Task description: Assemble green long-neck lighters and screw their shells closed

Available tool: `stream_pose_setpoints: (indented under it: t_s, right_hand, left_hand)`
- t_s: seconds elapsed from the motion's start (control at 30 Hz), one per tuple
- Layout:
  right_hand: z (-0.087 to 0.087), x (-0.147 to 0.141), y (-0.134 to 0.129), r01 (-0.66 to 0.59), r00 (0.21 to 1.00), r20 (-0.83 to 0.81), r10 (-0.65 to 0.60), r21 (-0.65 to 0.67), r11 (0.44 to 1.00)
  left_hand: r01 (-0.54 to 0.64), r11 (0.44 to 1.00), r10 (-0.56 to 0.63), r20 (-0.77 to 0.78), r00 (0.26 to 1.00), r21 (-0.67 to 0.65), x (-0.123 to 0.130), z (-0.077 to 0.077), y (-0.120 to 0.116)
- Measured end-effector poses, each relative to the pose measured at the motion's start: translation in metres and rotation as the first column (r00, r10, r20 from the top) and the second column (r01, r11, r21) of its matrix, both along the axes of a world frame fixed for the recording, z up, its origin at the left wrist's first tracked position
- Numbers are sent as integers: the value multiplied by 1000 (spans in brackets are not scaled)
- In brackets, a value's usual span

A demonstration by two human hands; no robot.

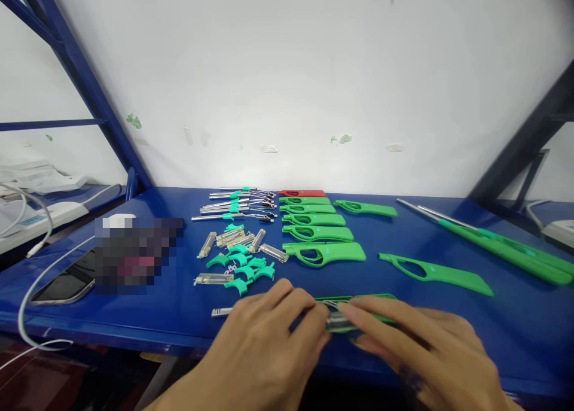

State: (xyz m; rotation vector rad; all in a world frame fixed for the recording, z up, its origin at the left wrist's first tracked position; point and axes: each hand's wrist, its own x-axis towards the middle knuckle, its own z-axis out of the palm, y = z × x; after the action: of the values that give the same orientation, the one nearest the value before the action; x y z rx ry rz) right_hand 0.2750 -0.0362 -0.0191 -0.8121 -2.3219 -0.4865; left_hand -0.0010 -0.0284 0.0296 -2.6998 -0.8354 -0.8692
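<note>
Near the table's front edge, my two hands close around a half-assembled green lighter. My left hand grips its front part, with a metal tube sticking out to the left. The fingers of my right hand press at the clear fuel tank lying in the green shell, and thin wires show above it. My fingers hide much of the lighter's middle. Just beyond my left hand lie loose teal triggers and several clear fuel tanks.
Metal tubes with wires lie at the back. Green shell halves form a column below a red shell. Another green shell lies right of it, before long-tubed green lighters. A phone and white cable are left.
</note>
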Motion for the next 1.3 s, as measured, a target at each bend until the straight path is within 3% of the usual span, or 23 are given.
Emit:
stream_pose_setpoints:
  t_s: [0.1,0.17,0.23,0.3,0.37,0.43,0.7,0.83,0.9,0.93,0.97,1.03,1.13,1.3]
  right_hand:
    - [3,1,-5,175,971,-171,-166,37,984]
    - [4,2,-7,312,906,-307,-293,16,950]
    - [5,3,-6,374,855,-387,-344,1,927]
    - [6,5,-2,379,850,-403,-339,21,925]
    - [6,5,1,392,862,-373,-344,57,918]
    - [7,5,3,389,877,-339,-342,79,918]
    - [4,9,6,376,878,-278,-390,-102,921]
    - [0,11,11,363,898,-198,-392,-168,916]
    - [-1,10,12,343,913,-158,-376,-203,917]
    - [-1,10,13,333,919,-143,-368,-220,917]
    - [-1,10,13,324,923,-132,-360,-235,916]
    - [-1,9,13,311,930,-116,-349,-258,915]
    - [-1,10,14,303,934,-103,-342,-278,911]
    - [-2,11,14,296,937,-89,-339,-316,901]
  left_hand:
    - [-103,993,100,58,993,58,-24,11,8]
    - [-299,948,296,39,954,110,-52,22,17]
    - [-582,804,586,3,810,123,-81,34,28]
    - [-794,606,793,-113,599,47,-104,43,39]
    - [-899,438,874,-243,420,23,-118,49,48]
    - [-924,381,883,-310,353,33,-122,49,53]
    - [-836,547,794,-341,504,38,-132,17,60]
    - [-802,596,772,-298,561,34,-130,15,58]
    - [-735,678,710,-250,658,-8,-117,18,50]
    - [-663,747,640,-212,739,-53,-107,19,44]
    - [-553,826,534,-165,829,-107,-97,19,38]
    - [-335,919,318,-115,941,-206,-75,15,25]
    - [-170,940,121,-177,977,-296,-52,3,12]
    - [-136,931,44,-268,962,-338,-47,-10,11]
